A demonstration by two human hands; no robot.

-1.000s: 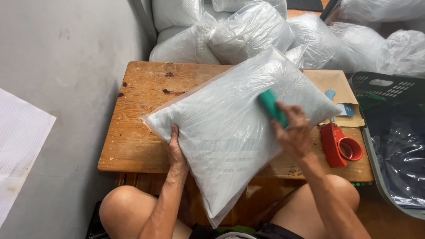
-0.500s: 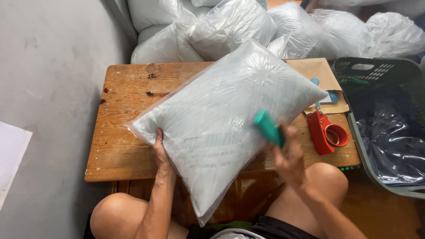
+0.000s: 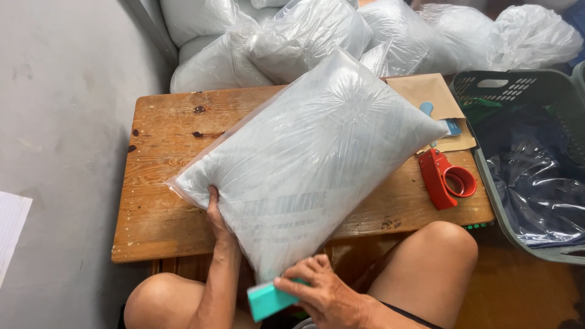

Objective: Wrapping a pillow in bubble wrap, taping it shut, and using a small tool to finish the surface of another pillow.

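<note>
- On the wooden table (image 3: pixel 164 201), head view: a plastic-wrapped pillow (image 3: pixel 304 164) lies across the boards, its long axis running diagonally from the near left corner to the far right corner; its near end overhangs the table's front edge, above the person's lap.
- Left hand (image 3: pixel 216 219): grasps the pillow's near left edge, thumb over the plastic; whether the fingers curl under the package cannot be seen.
- Right hand (image 3: pixel 317 289): clenched around a teal block (image 3: pixel 271 300), held below the table edge and just beside the pillow's overhanging near corner; whether block and plastic touch cannot be told.
- Governing relation: the pillow lies up and away from the right hand, so that its long axis extends from that hand toward the far right; the left hand is the one in contact with the package, the right hand sits just off its near end.
- Surroundings: a red tape dispenser (image 3: pixel 445 178) rests on the table's right side, near a brown envelope (image 3: pixel 426 91); a dark laundry basket (image 3: pixel 524 97) lined with clear plastic stands to the right; more bagged pillows (image 3: pixel 304 33) are piled behind the table.
</note>
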